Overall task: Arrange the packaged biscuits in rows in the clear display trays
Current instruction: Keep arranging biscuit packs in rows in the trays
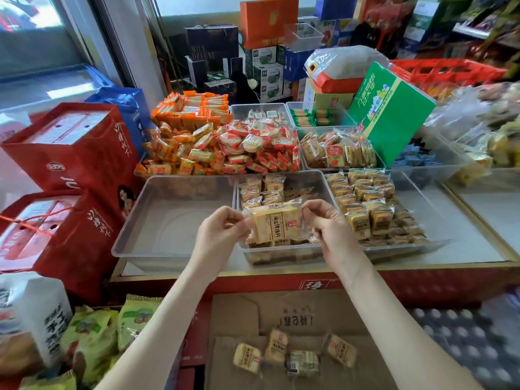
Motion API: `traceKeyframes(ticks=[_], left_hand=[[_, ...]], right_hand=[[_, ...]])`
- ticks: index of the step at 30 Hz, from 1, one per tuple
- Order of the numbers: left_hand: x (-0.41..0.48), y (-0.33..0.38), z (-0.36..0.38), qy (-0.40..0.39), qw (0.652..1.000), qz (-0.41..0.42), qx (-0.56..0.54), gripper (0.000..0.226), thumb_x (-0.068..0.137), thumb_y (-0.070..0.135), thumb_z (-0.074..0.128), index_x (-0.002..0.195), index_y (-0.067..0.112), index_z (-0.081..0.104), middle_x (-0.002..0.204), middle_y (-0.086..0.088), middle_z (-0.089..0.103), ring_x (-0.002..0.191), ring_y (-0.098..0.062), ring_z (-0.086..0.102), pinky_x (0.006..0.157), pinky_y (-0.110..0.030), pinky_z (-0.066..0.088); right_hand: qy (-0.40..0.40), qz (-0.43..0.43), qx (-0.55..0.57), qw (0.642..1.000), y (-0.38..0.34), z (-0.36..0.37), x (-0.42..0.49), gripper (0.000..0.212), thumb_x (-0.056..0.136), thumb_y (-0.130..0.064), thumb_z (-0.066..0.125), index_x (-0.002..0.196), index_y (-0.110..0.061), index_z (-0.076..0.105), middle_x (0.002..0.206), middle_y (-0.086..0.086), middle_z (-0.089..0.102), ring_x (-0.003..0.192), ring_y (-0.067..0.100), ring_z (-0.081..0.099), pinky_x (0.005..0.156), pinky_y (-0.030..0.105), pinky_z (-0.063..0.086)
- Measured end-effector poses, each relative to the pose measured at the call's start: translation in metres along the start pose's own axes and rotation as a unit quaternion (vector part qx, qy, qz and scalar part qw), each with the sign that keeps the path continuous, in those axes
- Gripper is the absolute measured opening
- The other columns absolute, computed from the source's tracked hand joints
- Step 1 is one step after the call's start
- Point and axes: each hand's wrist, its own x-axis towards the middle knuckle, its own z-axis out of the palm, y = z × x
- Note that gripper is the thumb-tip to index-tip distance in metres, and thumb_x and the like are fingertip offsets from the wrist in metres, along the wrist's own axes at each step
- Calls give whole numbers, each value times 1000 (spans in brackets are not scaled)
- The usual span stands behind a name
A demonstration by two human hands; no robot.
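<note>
The left hand [222,229] and right hand [327,225] each pinch one end of a biscuit packet [277,223], holding it between them over the middle clear tray [281,256], partly filled with like packets; right of the right hand, a second tray [412,198] holds rows

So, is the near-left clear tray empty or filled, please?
Empty: the near-left clear tray shows only its bare floor, with nothing lying inside.
</note>
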Motion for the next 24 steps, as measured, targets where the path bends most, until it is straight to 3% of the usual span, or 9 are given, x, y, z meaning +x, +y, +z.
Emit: traceKeyframes(ticks=[1, 3, 6, 8, 12, 15, 19, 21, 24], left_hand=[[-2, -1, 1, 24, 993, 69, 93, 15, 88, 5, 68, 79, 10, 58, 72, 2, 68, 65, -4, 60, 65, -20, 50], [-6, -3, 1, 73, 922, 276, 261, 17, 87, -1, 60, 85, 13, 52, 78, 4, 66, 69, -6, 55, 59, -18, 43], [-8, -13, -5, 77, 796, 510, 318, 17, 84, 0, 48, 92, 16, 49, 88, -7, 71, 85, -12, 59, 64, -21, 49], [-5, -16, -9, 74, 758, 563, 321, 17, 86, -2, 50, 95, 13, 50, 101, -12, 71, 97, -18, 63, 72, -23, 54], [-2, -23, -9, 42, 728, 589, 349, 14, 103, 5, 37, 98, 9, 50, 119, -12, 48, 124, -29, 49, 78, -33, 57], [1, -31, -4, 24, 733, 577, 360, 14, 103, 7, 36, 99, 9, 48, 119, -14, 45, 127, -30, 45, 76, -35, 58], [9, -52, 6, 5, 800, 497, 336, 6, 100, 16, 43, 102, 10, 46, 121, -10, 49, 124, -26, 51, 68, -38, 62], [17, -60, 13, 14, 836, 425, 347, 31, 105, 39, 35, 112, 12, 48, 124, -10, 58, 118, -25, 58, 70, -37, 61], [34, -74, 21, -5, 853, 317, 416, 59, 101, 59, 25, 129, 11, 47, 134, -15, 58, 124, -32, 56, 96, -45, 52]], right_hand=[[4, -39, -47, 998, -1, -1, -2, 24, 95, 1, 52, 80, -14, 64, 68, -3, 65, 45, 2, 48, 44, 13, 37], [-7, -117, -125, 985, -4, -2, -6, 25, 97, 0, 51, 81, -16, 63, 69, 5, 64, 47, 7, 53, 44, 20, 42], [-66, -219, -198, 953, -8, -9, -9, 22, 96, 5, 49, 87, -14, 55, 107, -6, 69, 91, 7, 70, 71, 25, 58], [-117, -303, -280, 903, -8, -14, -9, 27, 95, 7, 50, 95, -20, 46, 133, -12, 53, 112, 2, 62, 84, 18, 52], [-168, -456, -398, 778, 1, -22, 1, 38, 92, -6, 50, 127, -20, 42, 144, -1, 37, 130, 14, 46, 101, 23, 47], [-134, -532, -456, 700, 7, -24, 10, 27, 104, -16, 35, 129, -15, 45, 134, 8, 37, 128, 18, 41, 110, 13, 30], [-103, -511, -502, 691, 19, -34, 29, 28, 95, -20, 46, 122, -19, 49, 125, 4, 41, 111, 23, 42, 105, 6, 25], [-74, -469, -520, 710, 25, -44, 48, 30, 87, -26, 53, 117, -21, 54, 124, 1, 45, 109, 22, 39, 104, 12, 23], [-48, -316, -483, 816, 28, -63, 79, 29, 85, -15, 68, 112, -9, 61, 112, 2, 58, 102, 20, 51, 93, 37, 47]])
